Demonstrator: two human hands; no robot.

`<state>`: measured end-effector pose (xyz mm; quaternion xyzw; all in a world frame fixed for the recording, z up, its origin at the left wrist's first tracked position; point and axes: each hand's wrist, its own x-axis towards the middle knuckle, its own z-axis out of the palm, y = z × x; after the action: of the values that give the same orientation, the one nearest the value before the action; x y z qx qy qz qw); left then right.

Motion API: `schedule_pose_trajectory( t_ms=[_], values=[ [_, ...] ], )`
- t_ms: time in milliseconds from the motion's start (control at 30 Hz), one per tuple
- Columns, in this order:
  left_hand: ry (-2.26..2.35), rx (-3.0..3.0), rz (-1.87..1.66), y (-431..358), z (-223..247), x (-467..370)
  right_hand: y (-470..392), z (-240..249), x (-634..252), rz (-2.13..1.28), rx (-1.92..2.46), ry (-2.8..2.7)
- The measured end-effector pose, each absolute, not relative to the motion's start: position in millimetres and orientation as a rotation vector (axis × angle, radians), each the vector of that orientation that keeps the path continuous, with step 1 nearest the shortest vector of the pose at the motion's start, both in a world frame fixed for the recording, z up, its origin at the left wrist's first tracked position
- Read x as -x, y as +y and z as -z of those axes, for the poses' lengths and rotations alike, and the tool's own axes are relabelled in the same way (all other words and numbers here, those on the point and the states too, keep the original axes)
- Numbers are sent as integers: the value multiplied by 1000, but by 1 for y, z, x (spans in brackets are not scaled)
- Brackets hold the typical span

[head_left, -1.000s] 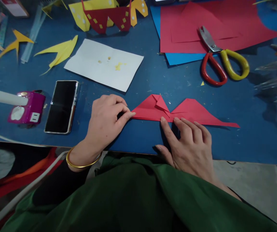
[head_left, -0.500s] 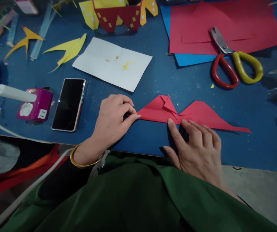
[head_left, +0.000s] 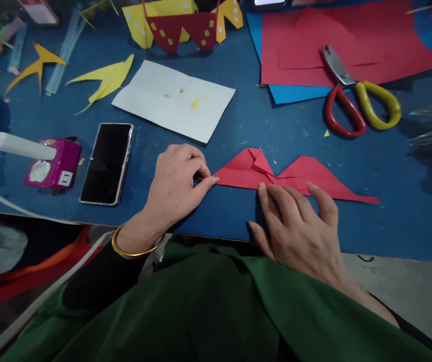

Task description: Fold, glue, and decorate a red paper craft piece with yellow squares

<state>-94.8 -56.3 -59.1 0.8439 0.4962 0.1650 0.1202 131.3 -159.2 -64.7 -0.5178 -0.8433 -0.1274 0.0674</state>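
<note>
A folded piece of red paper with two peaks lies along the blue table near its front edge, and its thin right tip points to the right. At its left end, my left hand pinches the paper between thumb and fingers. My right hand rests palm down with its fingers apart, fingertips touching the lower edge near the middle. Its thumb lies on the table, off the paper. The far left tip of the paper is mostly hidden under my left fingers.
Left of my hands are a black phone and a magenta box. Beyond lie a white sheet with yellow scraps, a yellow paper cutout and a dotted paper crown. Scissors rest partly on red sheets.
My right hand has shifted slightly left along the paper's lower edge, and its little finger has lifted outward. My left hand keeps its pinch. The view has moved a little.
</note>
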Motion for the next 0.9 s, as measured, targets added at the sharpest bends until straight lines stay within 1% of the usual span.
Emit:
schedule_pose_trajectory(
  t_ms=[167,633,900],
  values=[
    [1436,-2472,-476,-56,60,95,-153,64,-122,428,1532,-2559],
    [1464,-2381,-484,-57,59,98,-137,68,-93,280,1395,-2596],
    [1525,-2414,-462,-55,58,111,-138,69,-94,288,1394,-2594]
  ],
)
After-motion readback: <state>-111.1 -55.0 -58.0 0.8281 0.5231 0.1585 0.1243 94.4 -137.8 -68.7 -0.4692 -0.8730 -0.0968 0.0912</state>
